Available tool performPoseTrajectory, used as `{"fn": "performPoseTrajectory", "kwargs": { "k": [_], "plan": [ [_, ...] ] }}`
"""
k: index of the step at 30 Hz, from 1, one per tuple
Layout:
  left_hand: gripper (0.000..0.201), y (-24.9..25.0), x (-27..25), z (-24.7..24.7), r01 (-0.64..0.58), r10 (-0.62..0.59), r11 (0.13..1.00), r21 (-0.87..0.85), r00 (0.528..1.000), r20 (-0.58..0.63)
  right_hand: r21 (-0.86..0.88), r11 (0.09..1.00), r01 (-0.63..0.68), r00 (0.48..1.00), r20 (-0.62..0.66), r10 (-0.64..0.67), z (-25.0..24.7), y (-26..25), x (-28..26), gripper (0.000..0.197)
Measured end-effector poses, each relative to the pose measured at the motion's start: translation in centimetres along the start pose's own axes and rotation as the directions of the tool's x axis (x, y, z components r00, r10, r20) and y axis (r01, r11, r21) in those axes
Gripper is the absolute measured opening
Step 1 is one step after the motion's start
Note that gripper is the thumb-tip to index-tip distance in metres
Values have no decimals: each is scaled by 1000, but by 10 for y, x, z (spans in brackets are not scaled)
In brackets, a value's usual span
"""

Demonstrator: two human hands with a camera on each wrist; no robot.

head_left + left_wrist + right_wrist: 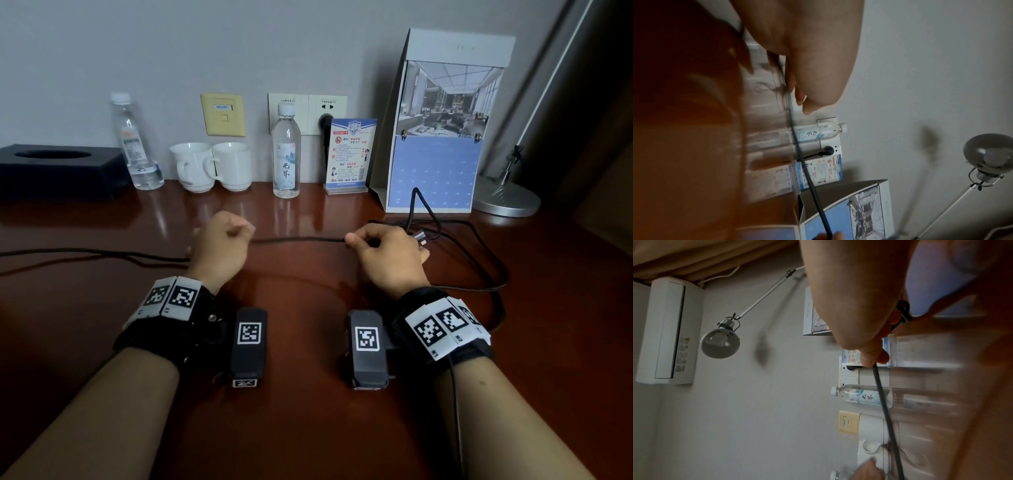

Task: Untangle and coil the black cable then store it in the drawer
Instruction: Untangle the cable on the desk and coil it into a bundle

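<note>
The black cable (298, 239) is stretched straight between both hands above the reddish wooden desk (308, 428). My left hand (239, 233) grips it in curled fingers; from there it trails left across the desk to the frame's edge. My right hand (356, 240) pinches it between thumb and forefinger, with more of the cable's loops (479, 260) and a silver connector (420, 237) just behind it. In the left wrist view the cable (807, 170) runs from the left hand (797, 73) down to the right fingertips (835, 235). The right wrist view shows the right hand (869, 350) pinching the cable (885, 410). No drawer is in view.
Along the wall stand a black tissue box (58, 171), two water bottles (287, 154), two white cups (212, 166), a sign stand (349, 154), a desk calendar (435, 137) and a lamp base (503, 198). A black plug (325, 121) sits in the wall socket.
</note>
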State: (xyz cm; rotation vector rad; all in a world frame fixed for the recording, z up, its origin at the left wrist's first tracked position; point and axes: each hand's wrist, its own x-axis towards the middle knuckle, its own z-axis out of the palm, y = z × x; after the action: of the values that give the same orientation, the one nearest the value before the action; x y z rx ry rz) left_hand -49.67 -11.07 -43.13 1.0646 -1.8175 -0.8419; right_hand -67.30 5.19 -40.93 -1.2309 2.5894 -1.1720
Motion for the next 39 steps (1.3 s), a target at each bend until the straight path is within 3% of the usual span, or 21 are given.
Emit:
{"fn": "performPoseTrajectory", "kwargs": {
  "k": [1,3,6,10,15,24,33,36,39],
  "plan": [
    [5,2,-1,2,-28,29,999,-18,999,42,5,1000,9,1000,17,-9,1,0,0,24],
    [16,9,-6,10,-145,149,989,-40,979,142,51,997,59,997,54,-61,4,-3,0,20],
    [12,25,-21,25,-265,275,961,-73,923,269,146,980,134,983,102,-150,10,-7,-1,17],
    [12,30,-32,35,-260,278,960,-101,870,407,187,965,183,970,127,-209,10,-8,-3,15],
    [26,38,-35,31,-309,316,948,-73,887,338,231,959,167,974,111,-196,6,-11,-6,14],
    [28,32,-28,22,-189,210,976,-108,947,241,237,960,152,986,30,-163,6,-6,-3,19],
    [38,30,-17,9,-9,10,973,-232,1000,3,-45,999,0,1000,26,1,1,2,-2,37],
    [38,29,-14,3,24,-45,965,-261,996,-75,-27,999,-38,999,2,38,1,3,0,34],
    [40,26,-15,2,30,-44,969,-245,998,-52,106,993,45,999,25,-48,3,1,-1,31]
  ]
}}
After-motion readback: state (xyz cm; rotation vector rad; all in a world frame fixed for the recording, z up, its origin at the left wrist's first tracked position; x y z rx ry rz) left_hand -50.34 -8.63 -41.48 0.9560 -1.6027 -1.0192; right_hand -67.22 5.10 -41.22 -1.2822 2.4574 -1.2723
